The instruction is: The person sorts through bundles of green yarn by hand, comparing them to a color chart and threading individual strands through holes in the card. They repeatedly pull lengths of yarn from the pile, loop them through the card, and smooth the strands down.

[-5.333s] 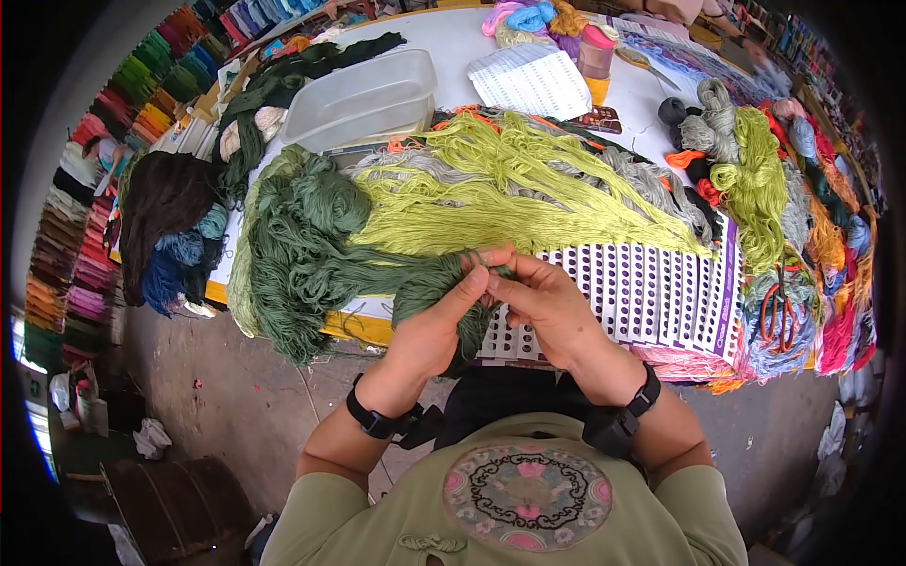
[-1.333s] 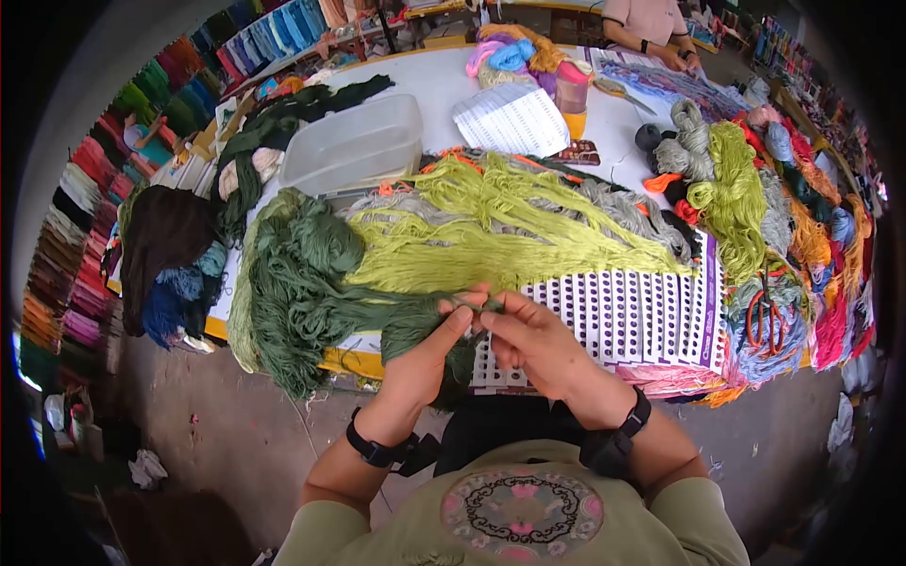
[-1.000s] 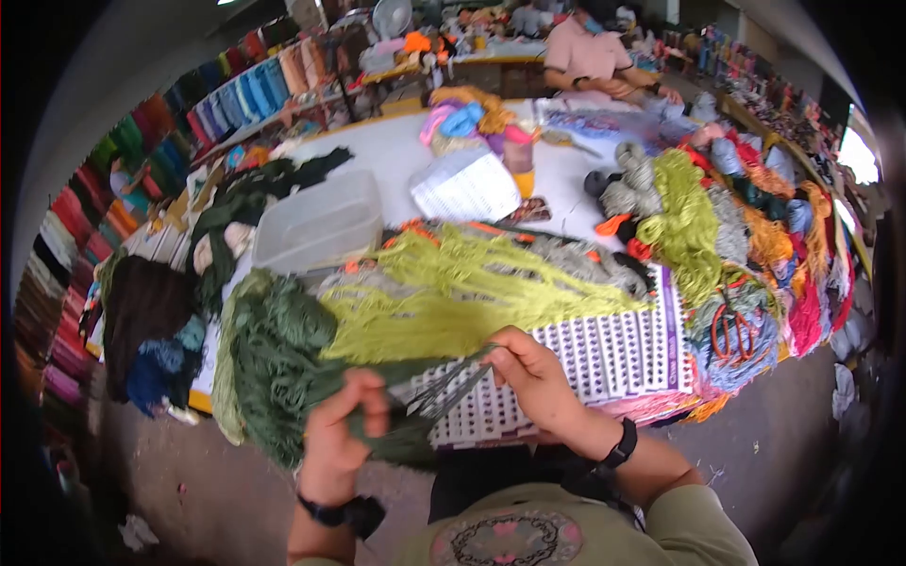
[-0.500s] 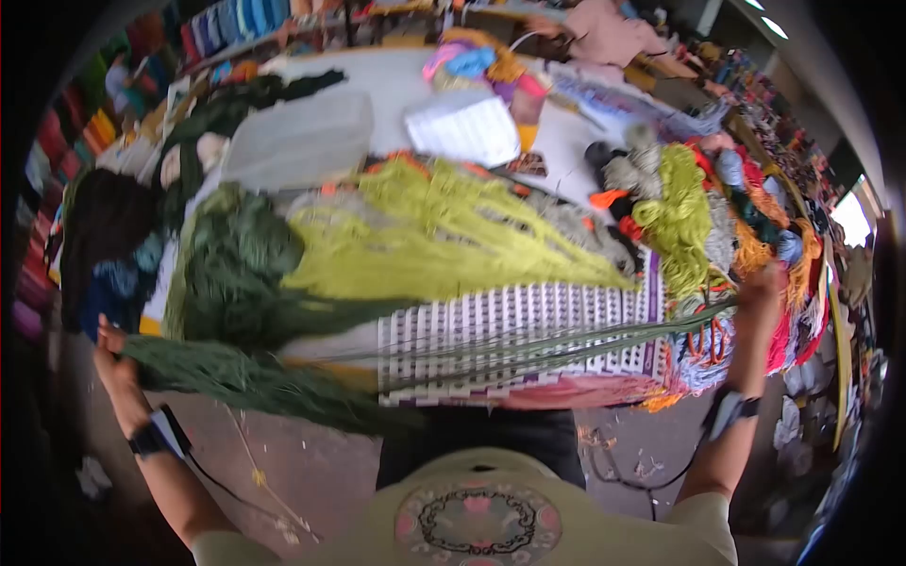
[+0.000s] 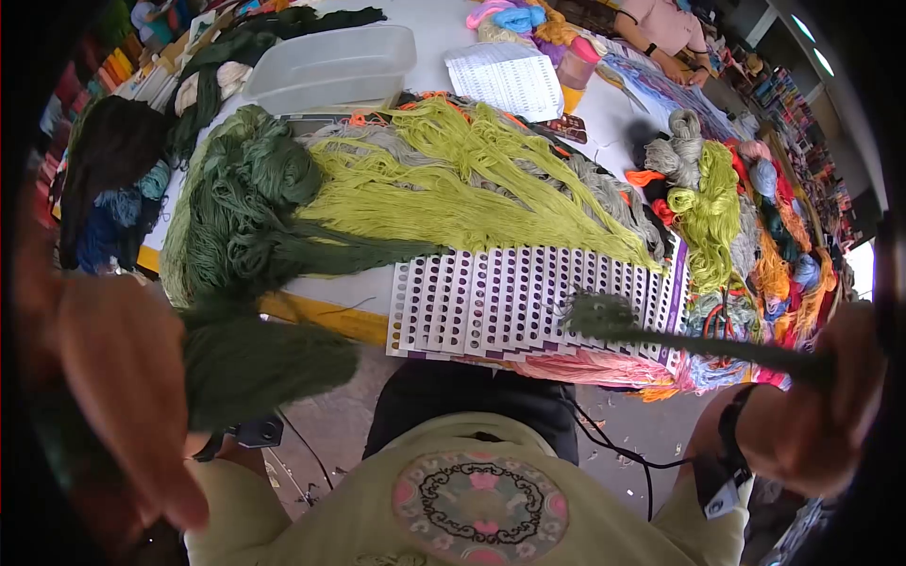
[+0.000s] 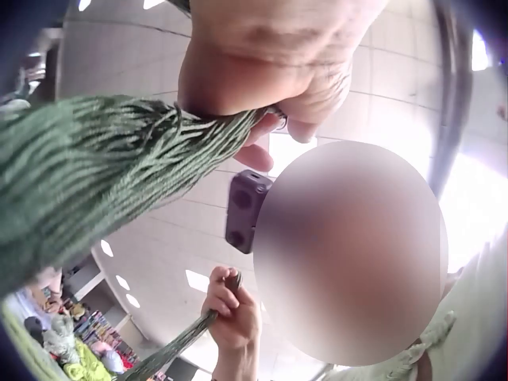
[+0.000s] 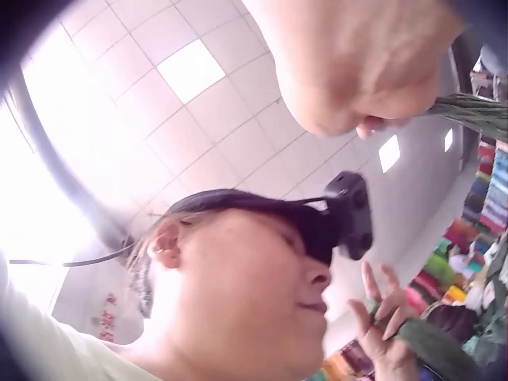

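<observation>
In the head view, my left hand (image 5: 123,387), blurred and close to the camera, holds a thick dark green hank of yarn (image 5: 264,368) whose end hangs before the table edge. The left wrist view shows that yarn (image 6: 103,159) running under the palm. At the right, my right hand (image 5: 812,406) grips a thinner bundle of green yarn (image 5: 717,351); its frayed end reaches over the punched white cards. Both wrist views show the yarn leaving the curled right fingers. A larger dark green yarn pile (image 5: 245,198) lies on the table at the left.
Lime-green yarn (image 5: 472,203) spreads over grey yarn on the table. Punched white cards (image 5: 491,302) lie along the front edge. Behind stand a clear plastic tub (image 5: 330,66) and a printed sheet (image 5: 505,80). Mixed skeins line the right; another person sits at the far right.
My hands worked together at the middle, then pulled far apart. The thin bundle stretched between them has come away from the thick hank, and both hands have risen toward the camera.
</observation>
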A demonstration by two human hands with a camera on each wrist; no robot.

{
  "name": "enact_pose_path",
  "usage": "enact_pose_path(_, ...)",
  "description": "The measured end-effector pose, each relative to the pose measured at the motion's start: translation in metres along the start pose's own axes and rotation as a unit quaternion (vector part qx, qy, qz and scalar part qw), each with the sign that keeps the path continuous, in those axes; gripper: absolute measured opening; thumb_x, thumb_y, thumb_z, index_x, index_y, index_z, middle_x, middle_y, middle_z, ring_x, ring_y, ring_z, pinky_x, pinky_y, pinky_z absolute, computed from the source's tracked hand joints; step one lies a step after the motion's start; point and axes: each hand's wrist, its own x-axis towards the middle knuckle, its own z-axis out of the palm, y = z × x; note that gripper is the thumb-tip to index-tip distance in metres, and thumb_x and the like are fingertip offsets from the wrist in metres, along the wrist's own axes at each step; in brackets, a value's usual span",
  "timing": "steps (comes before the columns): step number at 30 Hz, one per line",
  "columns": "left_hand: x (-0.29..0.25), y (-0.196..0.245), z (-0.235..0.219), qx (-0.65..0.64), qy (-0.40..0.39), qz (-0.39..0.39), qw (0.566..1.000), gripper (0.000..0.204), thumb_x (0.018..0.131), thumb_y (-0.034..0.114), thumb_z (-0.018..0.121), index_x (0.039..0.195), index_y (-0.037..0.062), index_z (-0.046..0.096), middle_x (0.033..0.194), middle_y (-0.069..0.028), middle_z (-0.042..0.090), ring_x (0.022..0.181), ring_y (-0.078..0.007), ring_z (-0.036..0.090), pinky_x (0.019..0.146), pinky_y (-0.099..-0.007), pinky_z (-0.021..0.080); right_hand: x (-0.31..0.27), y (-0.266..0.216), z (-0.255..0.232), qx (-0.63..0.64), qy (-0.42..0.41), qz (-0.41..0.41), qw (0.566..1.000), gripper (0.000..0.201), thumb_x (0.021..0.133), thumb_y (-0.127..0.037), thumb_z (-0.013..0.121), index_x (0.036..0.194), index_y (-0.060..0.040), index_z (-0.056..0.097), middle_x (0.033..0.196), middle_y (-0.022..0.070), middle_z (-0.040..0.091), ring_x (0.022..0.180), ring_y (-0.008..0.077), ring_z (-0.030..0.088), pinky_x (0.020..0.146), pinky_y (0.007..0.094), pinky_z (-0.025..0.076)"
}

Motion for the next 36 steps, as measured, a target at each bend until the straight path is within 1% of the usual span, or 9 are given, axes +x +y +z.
enact_pose_path(2,0.005,0.01,0.009,0.07,-0.049,0.054,0.995,0.059,0.093,0.018,0.056,0.139,-0.0028,0.024,0.1,-0.0147,0.049,0.041,-0.0081,0.044,0.036,-0.0166,0.039,0.004,-0.007,0.013,0.024,-0.075,-0.044,0.996,0.025,0.095,-0.028,0.042,0.103,-0.0066,0.05,0.101,0.0054,0.05,0.047,0.0108,0.041,0.066,0.0353,0.038)
enact_pose_path(5,0.008,0.02,0.019,0.144,-0.08,0.092,0.982,0.057,0.093,0.019,0.055,0.138,-0.0026,0.026,0.099,-0.0147,0.051,0.041,-0.0082,0.044,0.036,-0.0167,0.039,0.006,-0.011,0.022,0.04,-0.12,-0.074,0.989,0.026,0.095,-0.03,0.042,0.105,-0.0075,0.05,0.098,0.0053,0.05,0.047,0.0107,0.042,0.068,0.036,0.039)
enact_pose_path(11,0.009,0.028,0.031,0.218,-0.088,0.141,0.962,0.054,0.094,0.02,0.055,0.135,-0.0024,0.03,0.098,-0.0148,0.053,0.041,-0.0083,0.044,0.037,-0.0169,0.038,0.007,-0.009,0.024,0.057,-0.146,-0.096,0.983,0.029,0.095,-0.033,0.041,0.108,-0.0092,0.049,0.093,0.005,0.051,0.048,0.0105,0.042,0.071,0.0373,0.041)
enact_pose_path(15,0.01,0.031,0.029,0.249,-0.082,0.161,0.951,0.051,0.094,0.021,0.055,0.133,-0.0022,0.032,0.097,-0.0148,0.054,0.041,-0.0084,0.045,0.038,-0.017,0.038,0.012,-0.005,0.022,0.066,-0.153,-0.103,0.981,0.03,0.095,-0.035,0.041,0.11,-0.0104,0.049,0.09,0.0049,0.051,0.048,0.0104,0.043,0.073,0.0381,0.042)
enact_pose_path(22,0.001,0.027,0.038,0.297,-0.091,0.233,0.921,0.047,0.094,0.023,0.054,0.13,-0.0019,0.037,0.095,-0.0149,0.056,0.042,-0.0085,0.045,0.04,-0.0172,0.038,0.003,0.009,0.013,0.075,-0.184,-0.139,0.97,0.034,0.095,-0.04,0.041,0.114,-0.0124,0.048,0.083,0.0046,0.052,0.048,0.0101,0.043,0.076,0.0396,0.044)
enact_pose_path(24,0.001,0.023,0.037,0.309,-0.079,0.227,0.92,0.046,0.094,0.023,0.054,0.13,-0.0018,0.038,0.094,-0.0149,0.057,0.042,-0.0086,0.046,0.04,-0.0173,0.037,0.005,0.013,0.007,0.079,-0.177,-0.136,0.972,0.035,0.095,-0.041,0.04,0.115,-0.0129,0.048,0.082,0.0045,0.052,0.048,0.0101,0.043,0.077,0.04,0.044)
enact_pose_path(27,0.003,0.022,0.032,0.332,-0.045,0.217,0.917,0.045,0.094,0.024,0.053,0.128,-0.0017,0.04,0.093,-0.0149,0.058,0.042,-0.0086,0.046,0.041,-0.0173,0.037,0.016,0.016,0.004,0.082,-0.161,-0.107,0.978,0.036,0.095,-0.042,0.04,0.116,-0.0138,0.048,0.079,0.0044,0.052,0.049,0.0099,0.044,0.078,0.0407,0.045)
enact_pose_path(32,0.003,0.019,0.029,0.374,-0.058,0.231,0.896,0.043,0.094,0.025,0.053,0.126,-0.0015,0.043,0.092,-0.015,0.06,0.042,-0.0087,0.046,0.042,-0.0175,0.037,0.015,0.026,-0.003,0.101,-0.177,-0.131,0.97,0.039,0.095,-0.045,0.04,0.119,-0.0152,0.047,0.075,0.0042,0.053,0.049,0.0098,0.044,0.081,0.0417,0.046)
enact_pose_path(36,0.004,0.019,0.015,0.417,-0.028,0.231,0.879,0.041,0.094,0.026,0.053,0.124,-0.0013,0.045,0.091,-0.015,0.061,0.042,-0.0088,0.047,0.042,-0.0176,0.037,0.022,0.029,-0.007,0.113,-0.181,-0.131,0.968,0.041,0.095,-0.048,0.039,0.121,-0.0164,0.046,0.071,0.004,0.053,0.049,0.0096,0.044,0.083,0.0426,0.047)
